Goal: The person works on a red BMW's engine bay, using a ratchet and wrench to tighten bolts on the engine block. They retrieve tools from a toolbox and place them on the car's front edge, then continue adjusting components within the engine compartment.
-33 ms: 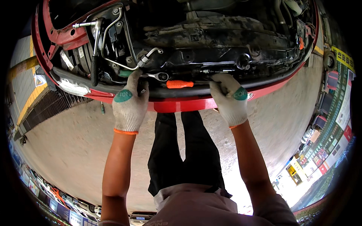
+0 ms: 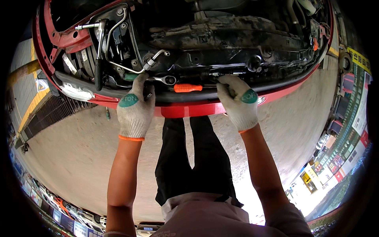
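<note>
My left hand (image 2: 136, 104), in a white knit glove with a green patch, is closed at the front edge of the open engine bay. A ratchet wrench (image 2: 169, 80) extends right from under its fingers, and a green handle (image 2: 129, 77) shows on their other side. My right hand (image 2: 238, 100), gloved alike, curls its fingers over the black front strip (image 2: 189, 96); whatever they grip is hidden. Between both hands lies a screwdriver (image 2: 188, 88) with an orange handle, pointing toward the right hand. A silver socket extension (image 2: 227, 74) lies just beyond the right fingertips.
A black-handled ratchet (image 2: 99, 59) rests at the left among bent metal pipes (image 2: 114, 43). The red bumper (image 2: 189, 110) runs across in front of me. A dark radiator support panel (image 2: 221, 55) stretches beyond the hands. A small green-handled tool (image 2: 107, 113) shows below the bumper.
My right hand has shifted slightly to the left, toward the orange screwdriver. The left hand and the tools have stayed nearly still.
</note>
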Demonstrator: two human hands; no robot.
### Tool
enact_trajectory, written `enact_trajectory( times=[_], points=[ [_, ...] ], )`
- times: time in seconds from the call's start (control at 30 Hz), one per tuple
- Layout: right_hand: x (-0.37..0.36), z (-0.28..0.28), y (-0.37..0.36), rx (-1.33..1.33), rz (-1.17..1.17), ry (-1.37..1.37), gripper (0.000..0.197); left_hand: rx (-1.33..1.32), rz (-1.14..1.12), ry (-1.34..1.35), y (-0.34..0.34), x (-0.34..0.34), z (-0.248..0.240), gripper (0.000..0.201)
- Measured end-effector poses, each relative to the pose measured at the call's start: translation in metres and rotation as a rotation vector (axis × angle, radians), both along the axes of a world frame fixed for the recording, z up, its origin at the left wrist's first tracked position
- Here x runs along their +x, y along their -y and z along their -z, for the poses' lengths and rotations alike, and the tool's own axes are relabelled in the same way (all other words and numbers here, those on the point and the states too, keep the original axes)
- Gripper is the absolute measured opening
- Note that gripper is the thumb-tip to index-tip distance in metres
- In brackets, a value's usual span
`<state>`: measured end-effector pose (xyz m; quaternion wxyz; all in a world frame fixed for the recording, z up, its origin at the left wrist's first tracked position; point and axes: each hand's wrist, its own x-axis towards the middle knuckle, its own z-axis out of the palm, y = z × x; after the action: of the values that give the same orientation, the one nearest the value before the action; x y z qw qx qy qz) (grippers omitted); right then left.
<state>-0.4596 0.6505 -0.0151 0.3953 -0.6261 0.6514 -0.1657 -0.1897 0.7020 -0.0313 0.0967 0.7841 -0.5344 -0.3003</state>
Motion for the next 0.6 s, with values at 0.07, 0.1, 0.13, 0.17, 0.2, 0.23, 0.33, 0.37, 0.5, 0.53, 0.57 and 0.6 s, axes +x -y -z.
enact_trajectory(
  times=[0.07,0.1,0.13,0.17,0.2,0.23,0.33,0.37,0.5,0.53,0.57,0.6],
  points=[
    [0.004,0.005,0.003,-0.101,-0.056,-0.121,0.018,0.112,0.046,0.052,0.005,0.001,-0.009,0.045],
    [0.003,0.012,0.003,-0.135,-0.089,-0.166,0.021,0.166,0.067,0.080,0.007,0.002,-0.012,0.047],
    [0.003,0.015,0.003,-0.168,-0.122,-0.212,0.025,0.167,0.055,0.110,0.007,0.003,-0.014,0.048],
    [0.006,0.014,0.003,-0.125,-0.101,-0.196,0.024,0.169,0.040,0.142,0.007,0.005,-0.015,0.050],
    [0.011,0.009,0.003,-0.081,-0.081,-0.179,0.023,0.170,0.025,0.174,0.007,0.008,-0.015,0.051],
    [0.016,0.005,0.003,-0.038,-0.061,-0.162,0.023,0.182,0.041,0.171,0.008,0.013,-0.015,0.052],
    [0.039,-0.005,-0.004,0.026,-0.204,-0.165,0.028,0.172,0.116,0.166,0.010,0.026,-0.009,0.052],
    [0.048,-0.004,-0.006,0.032,-0.233,-0.156,0.030,0.135,0.147,0.172,0.010,0.030,-0.006,0.051],
    [0.071,-0.001,-0.007,-0.021,-0.258,-0.209,0.023,0.072,0.276,0.173,0.013,0.040,-0.002,0.047],
    [0.075,0.001,-0.006,-0.040,-0.262,-0.220,0.021,0.021,0.291,0.168,0.011,0.043,-0.001,0.045],
    [0.079,0.002,-0.004,-0.061,-0.265,-0.231,0.020,-0.031,0.308,0.163,0.008,0.046,0.000,0.042],
    [0.083,0.003,-0.003,-0.081,-0.267,-0.243,0.019,-0.083,0.324,0.158,0.006,0.048,-0.002,0.040]
  ],
)
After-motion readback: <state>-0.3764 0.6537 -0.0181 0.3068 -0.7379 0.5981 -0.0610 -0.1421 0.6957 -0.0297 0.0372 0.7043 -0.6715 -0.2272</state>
